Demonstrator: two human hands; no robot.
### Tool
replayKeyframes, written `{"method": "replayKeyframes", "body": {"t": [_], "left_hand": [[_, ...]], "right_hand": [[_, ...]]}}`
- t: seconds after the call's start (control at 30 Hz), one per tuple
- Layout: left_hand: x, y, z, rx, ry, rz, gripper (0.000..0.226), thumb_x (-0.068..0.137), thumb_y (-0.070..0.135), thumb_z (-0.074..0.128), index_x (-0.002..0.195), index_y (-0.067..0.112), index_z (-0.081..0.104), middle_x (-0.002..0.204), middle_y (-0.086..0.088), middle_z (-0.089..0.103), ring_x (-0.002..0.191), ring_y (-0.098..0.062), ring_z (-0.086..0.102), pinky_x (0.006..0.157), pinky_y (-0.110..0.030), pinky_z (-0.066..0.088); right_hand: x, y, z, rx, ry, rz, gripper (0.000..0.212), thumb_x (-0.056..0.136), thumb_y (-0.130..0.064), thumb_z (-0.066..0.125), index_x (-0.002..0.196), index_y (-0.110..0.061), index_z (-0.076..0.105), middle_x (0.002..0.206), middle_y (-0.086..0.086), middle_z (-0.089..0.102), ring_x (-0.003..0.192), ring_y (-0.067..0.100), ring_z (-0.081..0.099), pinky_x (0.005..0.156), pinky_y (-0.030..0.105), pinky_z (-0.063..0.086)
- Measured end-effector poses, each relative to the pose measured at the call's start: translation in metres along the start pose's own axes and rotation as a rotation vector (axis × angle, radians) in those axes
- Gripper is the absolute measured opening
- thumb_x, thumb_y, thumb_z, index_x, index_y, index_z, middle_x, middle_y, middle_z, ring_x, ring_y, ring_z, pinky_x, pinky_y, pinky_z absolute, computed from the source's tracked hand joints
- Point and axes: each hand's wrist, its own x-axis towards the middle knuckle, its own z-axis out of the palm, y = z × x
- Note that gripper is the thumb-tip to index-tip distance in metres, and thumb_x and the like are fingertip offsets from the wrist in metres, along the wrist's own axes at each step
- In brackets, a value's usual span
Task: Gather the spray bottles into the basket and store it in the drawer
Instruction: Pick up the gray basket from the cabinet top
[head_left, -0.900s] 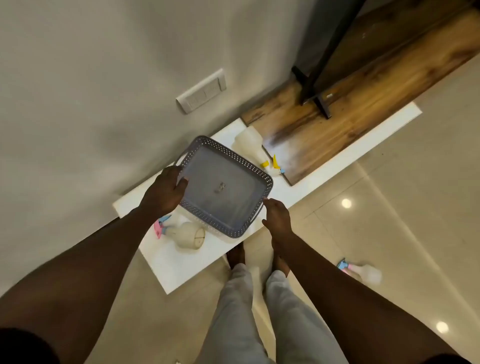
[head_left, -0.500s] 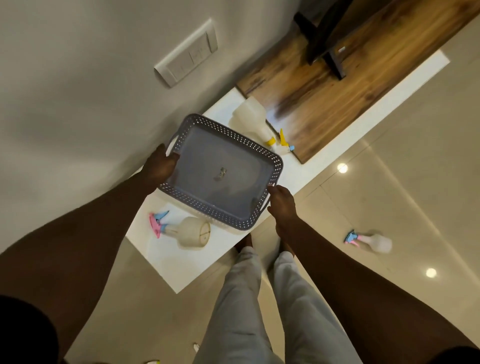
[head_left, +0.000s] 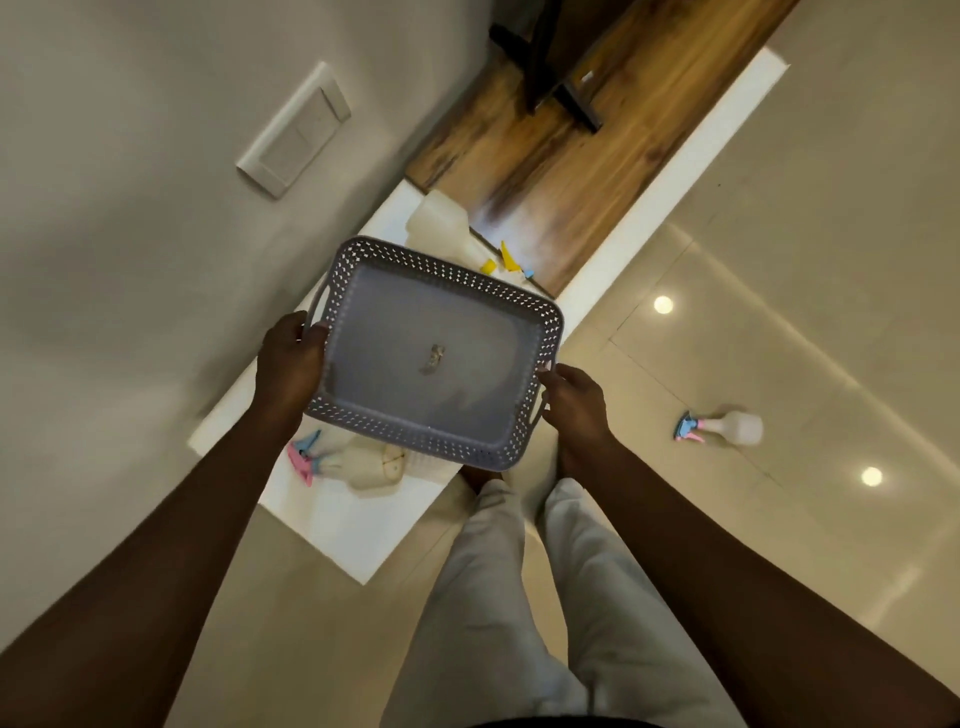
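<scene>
I hold a grey perforated basket (head_left: 363, 260) in the air over a white counter (head_left: 337, 525). My left hand (head_left: 291, 364) grips its left handle and my right hand (head_left: 574, 400) grips its right handle. The basket holds no bottles. A clear spray bottle with a pink and blue trigger (head_left: 358, 462) lies on the counter, partly under the basket. Another bottle with a yellow trigger (head_left: 441, 228) lies beyond the basket's far rim. A third bottle with a blue and pink trigger (head_left: 727, 427) lies on the floor to the right.
A wooden top (head_left: 561, 171) with a black stand (head_left: 550, 62) on it adjoins the counter at the back. A wall with a switch plate (head_left: 293, 130) runs along the left. My legs in light trousers (head_left: 519, 597) stand on the glossy tiled floor (head_left: 779, 312).
The basket has stayed in both hands. The view has shifted, so the counter, bottles and wooden top sit a little differently in frame.
</scene>
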Motion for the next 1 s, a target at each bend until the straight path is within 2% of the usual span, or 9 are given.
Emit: {"method": "replayKeyframes", "body": {"t": [0.1, 0.2, 0.33, 0.43, 0.53, 0.63, 0.8, 0.9, 1.0], "left_hand": [[-0.038, 0.02, 0.011, -0.047, -0.004, 0.044, 0.026, 0.093, 0.038, 0.053, 0.109, 0.042, 0.074, 0.115, 0.0, 0.075, 0.112, -0.027, 0.07, 0.107, -0.052, 0.054], [-0.077, 0.038, 0.03, -0.063, -0.029, 0.079, 0.017, 0.092, 0.038, 0.055, 0.093, 0.046, 0.069, 0.114, 0.002, 0.075, 0.114, -0.03, 0.071, 0.106, -0.056, 0.054], [-0.129, 0.061, 0.065, -0.073, -0.07, 0.107, 0.032, 0.09, 0.036, 0.057, 0.074, 0.062, 0.067, 0.097, 0.013, 0.071, 0.098, -0.019, 0.07, 0.101, -0.051, 0.054], [-0.164, 0.07, 0.1, -0.07, -0.122, 0.155, 0.021, 0.09, 0.036, 0.058, 0.102, 0.044, 0.074, 0.111, 0.003, 0.075, 0.1, -0.019, 0.069, 0.101, -0.052, 0.054], [-0.195, 0.076, 0.141, -0.019, -0.144, 0.171, 0.039, 0.093, 0.036, 0.058, 0.129, 0.024, 0.069, 0.117, 0.003, 0.074, 0.112, -0.023, 0.071, 0.096, -0.045, 0.057], [-0.227, 0.077, 0.189, 0.032, -0.176, 0.194, 0.04, 0.092, 0.037, 0.059, 0.13, 0.024, 0.068, 0.117, 0.002, 0.074, 0.114, -0.025, 0.071, 0.097, -0.043, 0.056], [-0.276, 0.061, 0.282, 0.134, -0.248, 0.228, 0.042, 0.093, 0.034, 0.059, 0.133, 0.023, 0.066, 0.126, -0.002, 0.072, 0.115, -0.025, 0.069, 0.1, -0.047, 0.057], [-0.295, 0.036, 0.343, 0.182, -0.278, 0.239, 0.043, 0.093, 0.039, 0.06, 0.133, 0.023, 0.064, 0.117, 0.005, 0.072, 0.107, -0.019, 0.069, 0.079, -0.032, 0.053], [-0.306, 0.007, 0.401, 0.243, -0.3, 0.215, 0.046, 0.091, 0.043, 0.06, 0.133, 0.024, 0.063, 0.11, 0.01, 0.068, 0.094, 0.0, 0.064, 0.066, -0.023, 0.044]], "right_hand": [[-0.015, 0.0, -0.04, 0.019, 0.033, -0.047, 0.037, 0.095, -0.027, 0.067, 0.129, -0.014, 0.071, 0.111, 0.001, 0.073, 0.099, 0.019, 0.067, 0.093, 0.042, 0.057], [-0.029, 0.002, -0.086, 0.035, 0.076, -0.074, 0.048, 0.097, -0.029, 0.067, 0.142, -0.012, 0.063, 0.13, 0.006, 0.071, 0.11, 0.02, 0.067, 0.101, 0.042, 0.057], [-0.049, 0.012, -0.152, 0.084, 0.138, -0.123, 0.04, 0.098, -0.026, 0.066, 0.136, -0.013, 0.067, 0.111, -0.003, 0.074, 0.092, 0.009, 0.066, 0.083, 0.031, 0.056], [-0.065, 0.03, -0.206, 0.115, 0.174, -0.161, 0.034, 0.099, -0.028, 0.065, 0.131, -0.017, 0.07, 0.104, -0.008, 0.074, 0.087, 0.005, 0.067, 0.075, 0.026, 0.051], [-0.075, 0.054, -0.259, 0.147, 0.214, -0.161, 0.033, 0.1, -0.029, 0.064, 0.131, -0.021, 0.07, 0.123, -0.003, 0.074, 0.111, 0.015, 0.069, 0.092, 0.037, 0.058], [-0.077, 0.084, -0.313, 0.186, 0.249, -0.157, 0.026, 0.099, -0.027, 0.064, 0.123, -0.025, 0.074, 0.121, -0.003, 0.076, 0.113, 0.017, 0.069, 0.101, 0.045, 0.056], [-0.065, 0.147, -0.402, 0.261, 0.327, -0.123, 0.033, 0.096, -0.024, 0.067, 0.129, -0.019, 0.072, 0.124, -0.003, 0.075, 0.118, 0.017, 0.069, 0.083, 0.026, 0.052], [-0.046, 0.19, -0.45, 0.283, 0.352, -0.072, 0.036, 0.096, -0.026, 0.069, 0.132, -0.019, 0.07, 0.127, -0.005, 0.074, 0.118, 0.013, 0.068, 0.084, 0.023, 0.05], [-0.02, 0.236, -0.489, 0.267, 0.385, -0.024, 0.041, 0.096, -0.028, 0.069, 0.136, -0.018, 0.068, 0.129, -0.004, 0.072, 0.117, 0.014, 0.067, 0.09, 0.026, 0.049]]}}
